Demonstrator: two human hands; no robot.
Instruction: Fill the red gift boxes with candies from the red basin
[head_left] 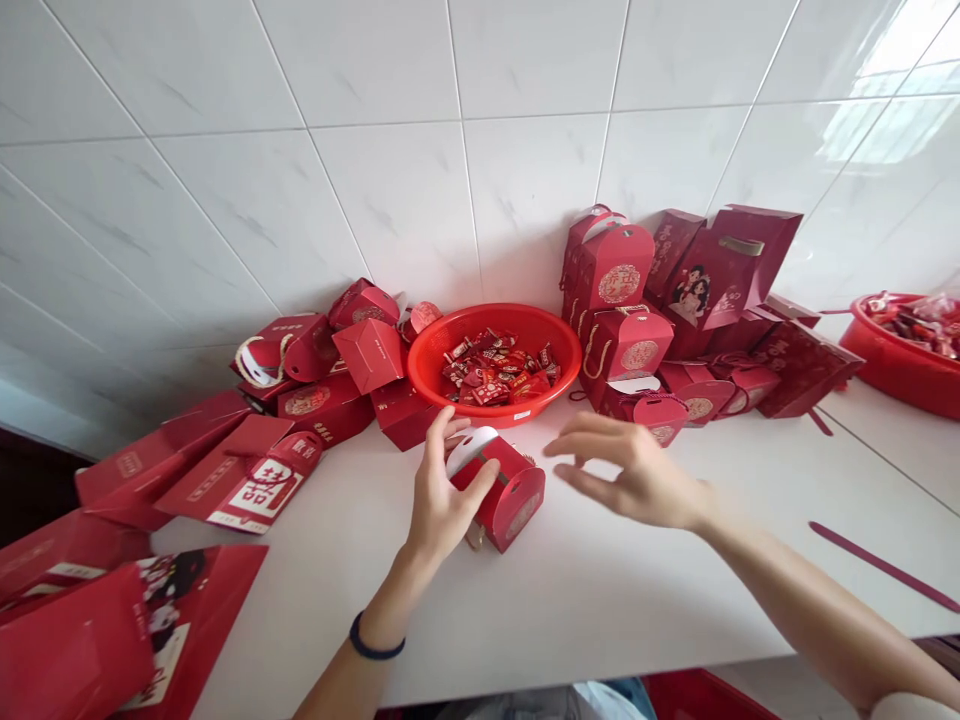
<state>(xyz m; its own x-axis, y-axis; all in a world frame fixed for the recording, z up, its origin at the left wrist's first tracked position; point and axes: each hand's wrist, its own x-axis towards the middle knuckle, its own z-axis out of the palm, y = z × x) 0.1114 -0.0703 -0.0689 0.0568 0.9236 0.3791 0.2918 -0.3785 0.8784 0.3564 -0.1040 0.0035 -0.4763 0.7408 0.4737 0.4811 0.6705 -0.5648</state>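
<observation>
A small red gift box point(516, 500) with rounded end flaps stands on the white table in front of me. My left hand point(444, 490) grips it from the left, thumb over its top and fingers along the far side by a white inner flap. Rope cord shows at the box's lower left and at its right side. My right hand point(634, 470) hovers to the right, apart from the box, fingers stretched and slightly blurred, with nothing visible in them. Just behind the box is a red basin point(442, 345) holding many red-wrapped candies point(495, 375).
Red gift boxes point(630, 265) are stacked right of the basin, beside red paper bags point(716, 265). More boxes point(307, 400) and flat bags point(202, 610) crowd the left. A second candy basin point(900, 355) stands far right, and a dark red strip point(881, 565) lies on the table point(600, 600). A tiled wall point(390, 180) rises behind.
</observation>
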